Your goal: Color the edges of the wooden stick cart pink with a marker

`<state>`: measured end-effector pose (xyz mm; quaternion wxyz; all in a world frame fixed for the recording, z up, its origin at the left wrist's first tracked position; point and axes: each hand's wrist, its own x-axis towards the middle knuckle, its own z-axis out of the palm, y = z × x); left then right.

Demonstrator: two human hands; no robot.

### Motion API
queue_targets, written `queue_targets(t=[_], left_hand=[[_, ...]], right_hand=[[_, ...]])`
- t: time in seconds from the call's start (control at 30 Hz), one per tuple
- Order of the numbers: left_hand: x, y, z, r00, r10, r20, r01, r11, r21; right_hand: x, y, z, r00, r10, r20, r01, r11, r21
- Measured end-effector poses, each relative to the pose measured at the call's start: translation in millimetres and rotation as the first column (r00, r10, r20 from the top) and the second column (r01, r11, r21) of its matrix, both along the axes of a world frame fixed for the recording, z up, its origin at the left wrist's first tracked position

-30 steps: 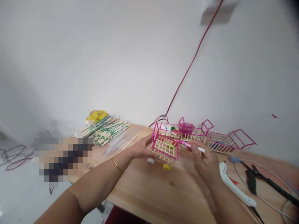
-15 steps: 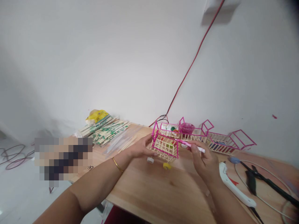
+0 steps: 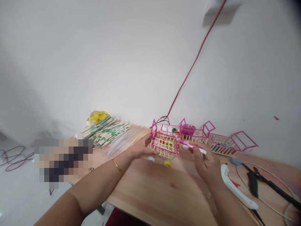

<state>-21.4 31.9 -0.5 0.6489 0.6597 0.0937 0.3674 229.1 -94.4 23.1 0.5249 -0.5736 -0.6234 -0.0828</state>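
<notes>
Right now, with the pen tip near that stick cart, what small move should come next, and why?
Perhaps a short stroke of the pen along the pink rim of the cart: the right hand holds its tip at or near that rim, and the left hand grips the cart.

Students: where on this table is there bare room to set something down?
Bare tabletop lies between the left forearm and right forearm, bordered by the held stick basket behind and the near edge in front. Back right is crowded with other baskets, the right with a white glue gun and black-handled tool, back left with sticks.
</notes>
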Motion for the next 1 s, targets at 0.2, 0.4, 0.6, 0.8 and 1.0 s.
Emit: queue_targets(t=[0.2, 0.4, 0.6, 0.8, 1.0], left_hand=[[-1.6, 0.3, -0.9, 0.998, 0.05, 0.025, -0.048, 0.997, -0.057], [-1.0, -1.1, 0.9, 0.998, 0.055, 0.017, -0.054, 0.998, -0.043], [0.0, -2.0, 1.2, 0.997, 0.07, 0.032, -0.068, 0.995, -0.073], [-0.4, -2.5, 3.3, 0.991, 0.125, 0.037, -0.12, 0.984, -0.13], [-0.4, -0.4, 0.7, 0.987, 0.155, 0.04, -0.149, 0.979, -0.138]], right_hand=[[-3.8, -1.2, 4.5, 0.992, 0.031, -0.126, -0.034, 0.999, -0.016], [-4.3, 0.0, 9.1, 0.957, 0.078, -0.28, -0.09, 0.995, -0.032], [-2.7, 2.4, 8.3, 0.921, 0.099, -0.377, -0.122, 0.992, -0.036], [-3.4, 0.8, 10.1, 0.916, 0.119, -0.384, -0.148, 0.988, -0.048], [0.9, 4.7, 2.4, 0.878, 0.147, -0.456, -0.182, 0.983, -0.034]])
